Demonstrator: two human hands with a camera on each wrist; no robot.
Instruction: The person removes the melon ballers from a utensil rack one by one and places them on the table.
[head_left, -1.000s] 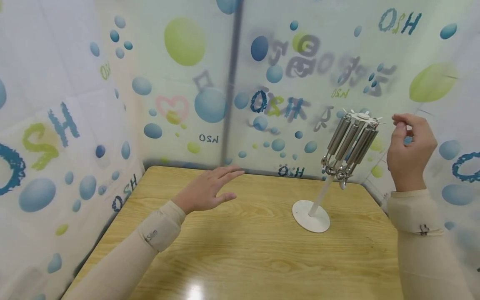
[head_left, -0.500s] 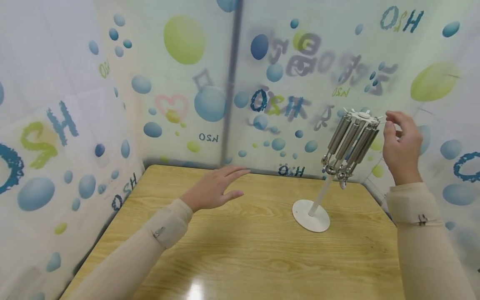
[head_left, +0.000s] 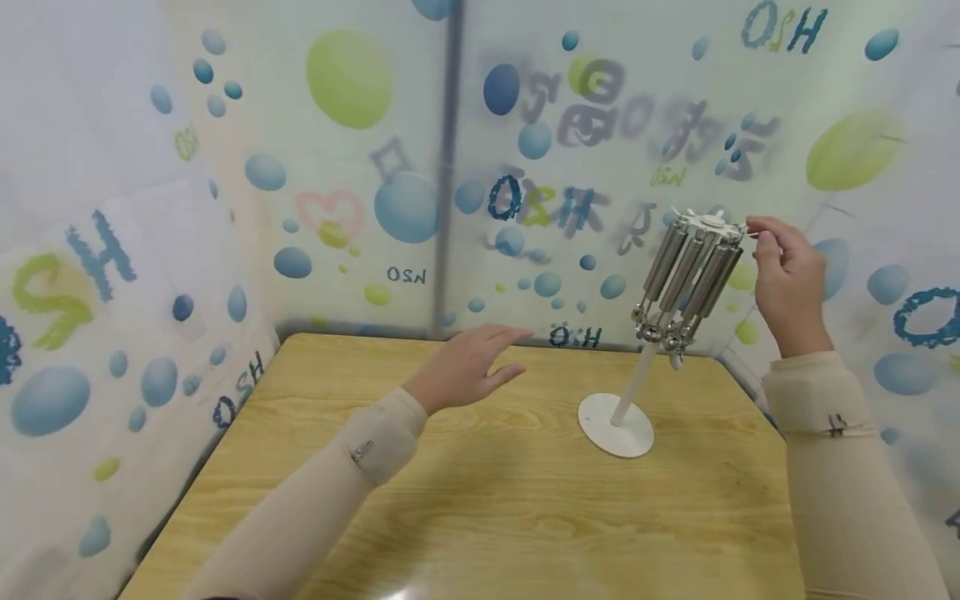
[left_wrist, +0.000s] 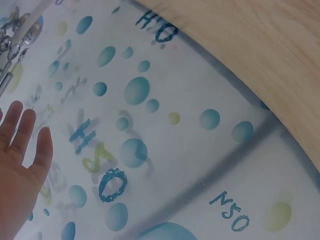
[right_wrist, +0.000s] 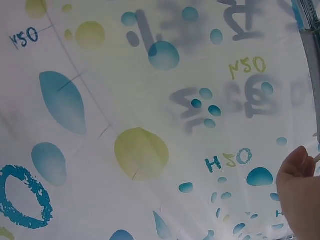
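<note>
Tugging the hook (head_left: 753, 234) your right grip (head_left: 793, 279) pinches could topple the rack (head_left: 616, 437) near the far-right corner of the desk (head_left: 540, 508); your left grip (head_left: 468, 371) hovers straight-fingered, empty.

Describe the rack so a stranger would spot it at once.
Start at the wooden table, then go to its far right part. The rack stands there on a round white base, the right hand at its top. Only it carries a ring of hanging, shiny metal pieces.

The table (head_left: 555, 533) (wood-grained) carries a white stand (head_left: 633, 386).
</note>
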